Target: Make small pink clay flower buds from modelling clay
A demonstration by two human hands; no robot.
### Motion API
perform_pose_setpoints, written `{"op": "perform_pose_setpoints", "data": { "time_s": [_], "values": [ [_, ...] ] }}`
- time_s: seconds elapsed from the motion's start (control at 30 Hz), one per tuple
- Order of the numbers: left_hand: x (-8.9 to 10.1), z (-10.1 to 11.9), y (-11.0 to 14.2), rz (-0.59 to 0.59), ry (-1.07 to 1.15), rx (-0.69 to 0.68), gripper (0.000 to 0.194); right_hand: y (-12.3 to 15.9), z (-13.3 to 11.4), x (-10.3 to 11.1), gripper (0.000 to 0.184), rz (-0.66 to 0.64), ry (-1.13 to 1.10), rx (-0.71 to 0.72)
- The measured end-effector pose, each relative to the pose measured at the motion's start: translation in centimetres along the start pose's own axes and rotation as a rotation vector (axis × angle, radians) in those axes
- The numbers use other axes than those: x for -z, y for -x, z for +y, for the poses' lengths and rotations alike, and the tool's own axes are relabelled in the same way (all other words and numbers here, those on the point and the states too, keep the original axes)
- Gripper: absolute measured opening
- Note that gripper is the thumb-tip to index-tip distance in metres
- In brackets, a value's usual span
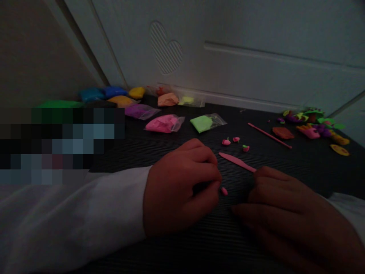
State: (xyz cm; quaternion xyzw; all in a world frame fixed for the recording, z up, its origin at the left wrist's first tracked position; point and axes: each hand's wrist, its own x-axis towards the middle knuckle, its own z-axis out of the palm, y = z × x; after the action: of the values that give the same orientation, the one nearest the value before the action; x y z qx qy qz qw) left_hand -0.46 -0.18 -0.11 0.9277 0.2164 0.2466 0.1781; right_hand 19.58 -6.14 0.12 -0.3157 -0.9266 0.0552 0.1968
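My left hand (185, 186) is over the dark table, its thumb and index fingertips pinched together. Whatever sits between those fingertips is hidden. Right beside them is a small pink piece of clay (224, 191); I cannot tell whether they touch it. My right hand (291, 205) rests low on the right, thumb stretched toward the left and apart from the bent fingers. A pink plastic clay knife (237, 161) lies beyond it, the handle end hidden behind its knuckles. Three little pink clay buds with green bits, one of them a rosebud (226, 142), lie past the blade.
Bags of coloured clay line the back, among them a pink bag (162, 124) and a light green bag (202, 123). A thin pink stick tool (269, 135) lies near a reddish-brown lump (283, 133). Colourful clay figures (310, 131) stand at the far right, before a pale panel (256, 76).
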Motion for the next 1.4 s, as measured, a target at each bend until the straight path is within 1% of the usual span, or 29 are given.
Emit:
{"op": "perform_pose_setpoints", "data": {
  "time_s": [0.1, 0.2, 0.27, 0.37, 0.5, 0.63, 0.73, 0.83, 0.9, 1.0, 1.13, 1.4],
  "values": [
    [0.0, 0.0, -0.1, 0.011, 0.014, 0.009, 0.018, 0.1, 0.4, 0.0, 0.009, -0.013, -0.014, -0.045],
    [0.1, -0.1, -0.2, 0.012, 0.024, 0.031, 0.016, 0.2, 0.6, -0.3, 0.008, 0.029, -0.012, -0.137],
    [0.1, -0.1, -0.2, 0.008, 0.029, 0.051, 0.015, 0.1, 0.7, -0.4, 0.008, 0.048, 0.004, -0.174],
    [0.1, -0.2, -0.3, 0.016, 0.043, 0.073, 0.014, -0.1, 0.8, -0.4, 0.009, 0.056, 0.024, -0.201],
    [0.1, -0.2, -0.3, 0.027, 0.061, 0.082, 0.014, -0.5, 0.6, -0.5, 0.008, 0.029, 0.040, -0.235],
    [0.2, -0.2, -0.2, 0.026, 0.050, 0.091, 0.012, -0.9, 0.7, -0.4, 0.009, 0.037, 0.062, -0.221],
    [0.2, -0.2, -0.2, 0.035, 0.060, 0.078, 0.013, -0.7, 1.9, 0.4, 0.012, 0.084, 0.130, -0.233],
    [0.2, -0.1, 0.0, 0.047, 0.080, 0.079, 0.015, -0.3, 4.2, 1.3, 0.016, 0.198, 0.248, -0.330],
    [0.2, -0.1, 0.0, 0.047, 0.089, 0.086, 0.015, -0.1, 5.6, 1.7, 0.022, 0.233, 0.275, -0.352],
    [0.2, -0.2, 0.0, 0.047, 0.089, 0.082, 0.015, 0.1, 6.7, 1.5, 0.028, 0.205, 0.265, -0.372],
    [0.2, -0.1, -0.1, 0.050, 0.089, 0.081, 0.015, -0.1, 6.9, 0.7, 0.031, 0.151, 0.227, -0.398],
    [0.2, -0.2, -0.1, 0.036, 0.098, 0.086, 0.014, -0.4, 7.6, 0.4, 0.030, 0.158, 0.129, -0.478]
  ]
}}
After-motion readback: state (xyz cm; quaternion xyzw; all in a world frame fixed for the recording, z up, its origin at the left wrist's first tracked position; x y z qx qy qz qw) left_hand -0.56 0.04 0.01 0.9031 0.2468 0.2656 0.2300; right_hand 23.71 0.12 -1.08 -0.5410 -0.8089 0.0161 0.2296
